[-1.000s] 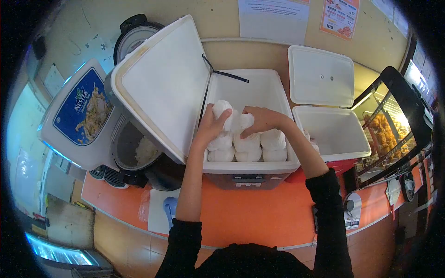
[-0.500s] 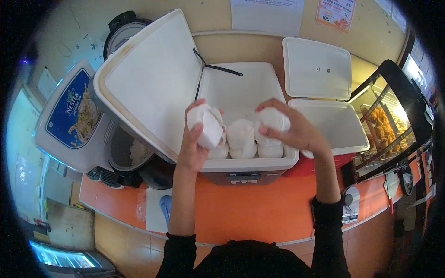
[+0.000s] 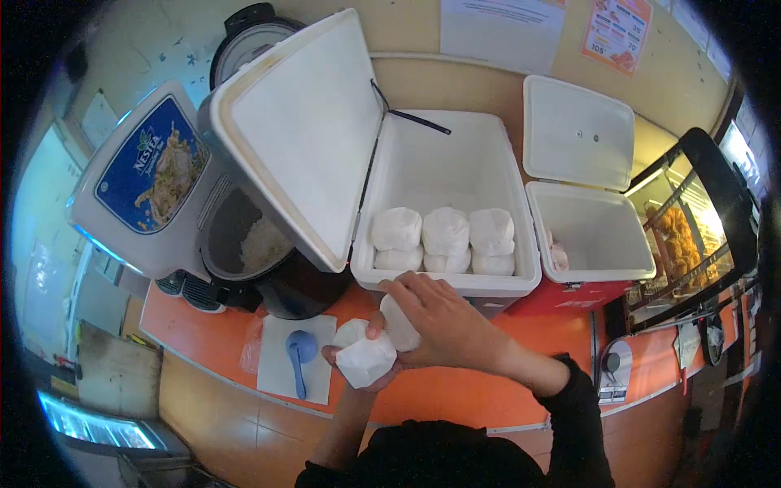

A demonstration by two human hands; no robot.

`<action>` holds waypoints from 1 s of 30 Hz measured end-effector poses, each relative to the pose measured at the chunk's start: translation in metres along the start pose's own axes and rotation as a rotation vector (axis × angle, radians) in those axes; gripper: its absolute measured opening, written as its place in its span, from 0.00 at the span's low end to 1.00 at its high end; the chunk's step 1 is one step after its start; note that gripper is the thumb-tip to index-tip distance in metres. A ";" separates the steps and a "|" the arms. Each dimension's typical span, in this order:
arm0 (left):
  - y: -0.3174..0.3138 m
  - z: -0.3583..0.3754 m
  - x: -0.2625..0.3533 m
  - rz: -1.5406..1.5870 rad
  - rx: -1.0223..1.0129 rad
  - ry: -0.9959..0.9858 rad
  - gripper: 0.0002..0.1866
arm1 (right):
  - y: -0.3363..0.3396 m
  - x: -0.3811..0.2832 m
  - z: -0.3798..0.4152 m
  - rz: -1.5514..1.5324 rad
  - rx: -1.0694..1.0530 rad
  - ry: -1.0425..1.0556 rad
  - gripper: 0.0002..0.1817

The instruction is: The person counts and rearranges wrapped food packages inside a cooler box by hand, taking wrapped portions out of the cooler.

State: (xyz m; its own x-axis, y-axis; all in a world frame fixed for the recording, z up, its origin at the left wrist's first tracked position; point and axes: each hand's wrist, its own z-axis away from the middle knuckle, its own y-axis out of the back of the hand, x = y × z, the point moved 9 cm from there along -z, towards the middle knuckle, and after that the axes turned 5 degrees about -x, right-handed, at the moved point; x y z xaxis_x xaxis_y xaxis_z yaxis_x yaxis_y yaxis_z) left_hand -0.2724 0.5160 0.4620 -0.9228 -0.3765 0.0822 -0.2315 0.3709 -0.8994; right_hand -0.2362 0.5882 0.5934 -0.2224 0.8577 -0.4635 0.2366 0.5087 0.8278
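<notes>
Both hands (image 3: 390,337) hold wrapped bundles (image 3: 366,358), contents hidden, perhaps rice.

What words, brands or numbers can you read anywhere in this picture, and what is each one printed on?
"NESTEA" on the blue label of the white drink dispenser.
Red and white poster on the wall: numbers, too blurred to read for certain.
White paper notice on the wall: print too small to read.
White wrapped bundles in the open cooler, and those in the left hand and right hand: no writing visible.
</notes>
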 end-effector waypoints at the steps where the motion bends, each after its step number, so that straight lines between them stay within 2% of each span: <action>1: 0.002 0.005 0.003 0.030 -0.012 -0.015 0.30 | -0.010 0.005 -0.006 -0.114 -0.143 0.002 0.47; 2: 0.000 0.008 0.006 0.060 -0.025 -0.030 0.30 | 0.004 0.004 -0.015 -0.113 -0.155 0.009 0.47; 3: -0.010 0.007 0.009 0.060 -0.040 -0.027 0.30 | 0.025 -0.008 -0.026 -0.165 -0.184 0.118 0.45; 5: -0.017 0.006 0.012 0.066 -0.057 -0.028 0.29 | 0.034 0.029 -0.063 -0.036 -0.211 0.052 0.42; 6: -0.016 0.006 0.011 0.086 -0.053 -0.042 0.29 | 0.022 0.080 -0.082 0.147 -0.204 -0.122 0.41; 9: -0.014 0.009 0.013 0.045 -0.011 -0.031 0.28 | 0.012 0.128 -0.115 0.336 -0.228 -0.234 0.43; 11: -0.015 0.013 0.015 -0.020 0.027 -0.012 0.28 | -0.018 0.147 -0.125 0.207 -0.515 -0.258 0.47; 15: -0.008 0.020 0.015 -0.071 0.046 0.012 0.28 | -0.022 0.158 -0.143 0.180 -0.564 -0.245 0.48; 17: -0.003 0.023 0.015 -0.073 0.048 0.014 0.28 | -0.009 0.165 -0.147 0.123 -0.493 -0.348 0.47; 21: 0.004 0.026 0.016 -0.085 0.048 0.024 0.28 | -0.012 0.182 -0.148 0.115 -0.386 -0.269 0.51; 23: 0.006 0.026 0.017 -0.098 0.046 0.026 0.28 | -0.025 0.177 -0.144 0.216 -0.448 -0.130 0.51; 24: 0.006 0.025 0.019 -0.106 0.047 0.023 0.28 | -0.023 0.176 -0.143 0.216 -0.445 -0.130 0.51; 26: 0.008 0.026 0.018 -0.113 0.047 0.025 0.28 | -0.023 0.184 -0.134 0.077 -0.524 -0.278 0.47; 30: 0.011 0.023 0.014 -0.127 0.053 0.043 0.28 | -0.028 0.192 -0.134 -0.111 -0.594 -0.238 0.45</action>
State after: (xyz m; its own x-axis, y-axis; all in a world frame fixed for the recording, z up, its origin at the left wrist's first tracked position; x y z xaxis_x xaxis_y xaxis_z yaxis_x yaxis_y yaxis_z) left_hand -0.2807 0.4951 0.4431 -0.8997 -0.3806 0.2137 -0.3313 0.2765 -0.9021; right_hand -0.4125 0.7288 0.5238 0.0162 0.8303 -0.5571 -0.3543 0.5257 0.7734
